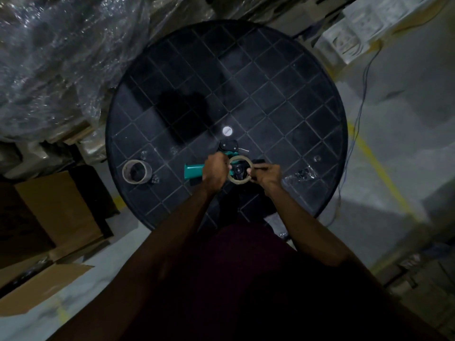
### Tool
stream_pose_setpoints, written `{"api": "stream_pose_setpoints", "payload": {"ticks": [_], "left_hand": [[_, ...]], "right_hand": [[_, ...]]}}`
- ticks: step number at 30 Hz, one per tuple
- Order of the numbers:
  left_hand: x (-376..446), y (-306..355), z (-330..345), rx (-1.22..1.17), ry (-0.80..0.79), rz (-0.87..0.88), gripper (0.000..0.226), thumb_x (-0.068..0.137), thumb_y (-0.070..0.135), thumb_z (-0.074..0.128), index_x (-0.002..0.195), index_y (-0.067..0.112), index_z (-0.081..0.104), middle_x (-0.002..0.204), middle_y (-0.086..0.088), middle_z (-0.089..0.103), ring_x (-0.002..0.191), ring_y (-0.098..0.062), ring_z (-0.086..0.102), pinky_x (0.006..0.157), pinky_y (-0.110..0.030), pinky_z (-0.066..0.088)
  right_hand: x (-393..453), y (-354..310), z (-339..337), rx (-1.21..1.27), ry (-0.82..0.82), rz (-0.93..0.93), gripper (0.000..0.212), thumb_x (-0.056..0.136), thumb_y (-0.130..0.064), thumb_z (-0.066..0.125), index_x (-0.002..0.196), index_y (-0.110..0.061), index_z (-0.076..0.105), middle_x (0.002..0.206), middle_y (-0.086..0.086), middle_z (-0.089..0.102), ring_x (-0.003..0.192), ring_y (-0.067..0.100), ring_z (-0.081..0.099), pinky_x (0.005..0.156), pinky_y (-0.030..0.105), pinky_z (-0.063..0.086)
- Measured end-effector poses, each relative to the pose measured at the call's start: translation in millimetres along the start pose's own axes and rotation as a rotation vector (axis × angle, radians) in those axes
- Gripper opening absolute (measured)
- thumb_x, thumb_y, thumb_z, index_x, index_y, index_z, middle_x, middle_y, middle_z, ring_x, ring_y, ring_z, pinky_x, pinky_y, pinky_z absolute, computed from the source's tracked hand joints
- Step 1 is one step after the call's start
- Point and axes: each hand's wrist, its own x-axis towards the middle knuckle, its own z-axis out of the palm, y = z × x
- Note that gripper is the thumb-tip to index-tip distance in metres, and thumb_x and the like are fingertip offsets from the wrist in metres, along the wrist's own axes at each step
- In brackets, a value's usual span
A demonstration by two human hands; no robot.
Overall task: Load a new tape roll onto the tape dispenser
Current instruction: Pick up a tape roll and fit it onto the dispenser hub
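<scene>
A teal-handled tape dispenser lies on the round black table, handle pointing left. My left hand grips its body next to the handle. A thin brown ring of tape sits around the dispenser's black hub. My right hand pinches that ring at its right side. A second tape roll, thicker, stands on the table to the left, apart from both hands.
Black keys and a small white disc lie just beyond the dispenser. Crumpled clear plastic lies at the right. Cardboard boxes stand left, plastic-wrapped goods behind, a cable hangs right.
</scene>
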Motion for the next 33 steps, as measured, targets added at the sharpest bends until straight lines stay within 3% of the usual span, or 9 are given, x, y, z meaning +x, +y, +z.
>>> {"api": "stream_pose_setpoints", "payload": {"ticks": [3, 7, 10, 13, 17, 21, 28, 33], "left_hand": [[-4, -4, 2, -0.033, -0.016, 0.005, 0.011, 0.088, 0.02, 0.068, 0.096, 0.012, 0.07, 0.095, -0.011, 0.075, 0.087, -0.027, 0.072, 0.083, -0.042, 0.059], [-11, -8, 7, -0.106, 0.009, -0.053, 0.023, 0.084, 0.029, 0.074, 0.093, 0.009, 0.068, 0.09, -0.008, 0.074, 0.081, -0.022, 0.069, 0.08, -0.036, 0.058], [-17, -5, 12, -0.107, 0.015, -0.07, 0.021, 0.084, 0.017, 0.075, 0.1, 0.005, 0.067, 0.095, -0.01, 0.072, 0.088, -0.023, 0.068, 0.082, -0.035, 0.057], [-17, -3, 9, -0.109, 0.026, -0.093, 0.02, 0.084, 0.012, 0.073, 0.102, 0.004, 0.07, 0.097, -0.012, 0.074, 0.089, -0.025, 0.07, 0.078, -0.032, 0.056], [-8, -9, 7, -0.111, 0.015, -0.056, 0.015, 0.08, 0.014, 0.078, 0.094, 0.013, 0.076, 0.087, -0.005, 0.076, 0.076, -0.015, 0.071, 0.077, -0.035, 0.061], [-3, -7, 7, -0.011, 0.009, -0.028, 0.011, 0.082, 0.016, 0.074, 0.092, 0.012, 0.075, 0.086, -0.008, 0.076, 0.076, -0.022, 0.071, 0.075, -0.039, 0.06], [10, -5, 11, 0.088, -0.007, -0.034, 0.015, 0.083, 0.015, 0.072, 0.097, 0.009, 0.072, 0.096, -0.015, 0.073, 0.089, -0.03, 0.07, 0.08, -0.045, 0.059], [8, -1, 11, 0.306, -0.017, 0.054, 0.028, 0.083, 0.023, 0.074, 0.106, 0.008, 0.069, 0.104, -0.016, 0.071, 0.11, -0.033, 0.058, 0.093, -0.047, 0.052]], "right_hand": [[5, -2, 4, -0.158, 0.04, -0.07, 0.01, 0.068, -0.013, 0.084, 0.068, -0.015, 0.074, 0.07, 0.016, 0.073, 0.059, 0.029, 0.07, 0.06, 0.046, 0.062], [6, -5, 5, -0.218, 0.036, -0.117, 0.021, 0.079, -0.029, 0.078, 0.079, -0.008, 0.077, 0.07, 0.02, 0.073, 0.054, 0.028, 0.068, 0.057, 0.045, 0.062], [3, -10, 5, -0.301, 0.05, -0.161, 0.02, 0.08, -0.026, 0.078, 0.081, -0.006, 0.078, 0.07, 0.014, 0.072, 0.061, 0.029, 0.071, 0.06, 0.04, 0.062], [3, -11, 5, -0.307, 0.053, -0.155, 0.019, 0.081, -0.021, 0.078, 0.081, -0.002, 0.077, 0.068, 0.014, 0.07, 0.053, 0.023, 0.065, 0.054, 0.034, 0.059], [9, -5, 6, -0.136, 0.023, -0.02, 0.02, 0.08, -0.011, 0.079, 0.064, -0.003, 0.068, 0.06, 0.015, 0.063, 0.051, 0.027, 0.062, 0.056, 0.048, 0.061], [8, -2, 8, 0.004, 0.024, 0.075, 0.024, 0.08, -0.006, 0.078, 0.062, -0.003, 0.063, 0.065, 0.013, 0.062, 0.056, 0.027, 0.062, 0.05, 0.04, 0.06], [10, 12, 17, 0.132, 0.059, 0.111, 0.021, 0.081, -0.003, 0.076, 0.065, -0.002, 0.061, 0.079, 0.016, 0.065, 0.068, 0.029, 0.063, 0.059, 0.043, 0.058], [15, 6, 19, 0.138, 0.063, 0.168, 0.024, 0.078, -0.001, 0.078, 0.063, -0.003, 0.06, 0.082, 0.016, 0.065, 0.066, 0.027, 0.062, 0.059, 0.048, 0.058]]}}
